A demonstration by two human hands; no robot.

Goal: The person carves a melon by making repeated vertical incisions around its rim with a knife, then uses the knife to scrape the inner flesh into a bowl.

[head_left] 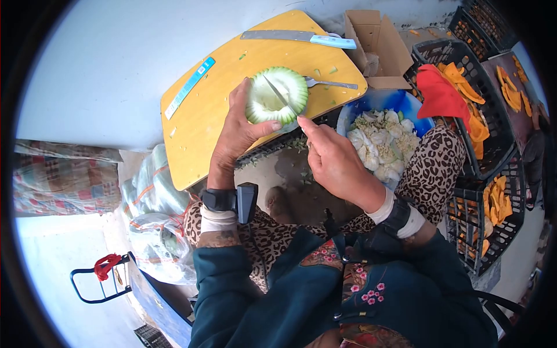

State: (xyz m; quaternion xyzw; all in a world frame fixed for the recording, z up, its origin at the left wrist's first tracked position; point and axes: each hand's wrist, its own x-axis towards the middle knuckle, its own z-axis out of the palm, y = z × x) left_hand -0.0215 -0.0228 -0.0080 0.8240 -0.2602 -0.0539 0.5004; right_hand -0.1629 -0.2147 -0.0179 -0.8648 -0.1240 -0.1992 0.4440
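My left hand (pixel 235 130) is wrapped around the side of a hollowed pale green melon (pixel 253 103) with a ridged, scalloped rim. The melon is held over the near edge of a yellow board (pixel 214 127), its opening facing up toward me. In my right hand (pixel 339 159) is a small knife (pixel 279 94), its handle mostly hidden by the fingers and its blade lying across the opening. Beside the melon rests a metal spoon (pixel 333 84). A large knife (pixel 284 36) with a light blue handle lies at the board's far side, and a blue-and-white strip (pixel 190 88) lies to the left.
A blue basin (pixel 419 125) with white pulp and seeds stands by my right knee. Beyond it is an open cardboard box (pixel 394 58). Black crates (pixel 496 152) with orange slices and a red cloth (pixel 435 93) are on the right. Plastic sacks (pixel 148 191) lie left.
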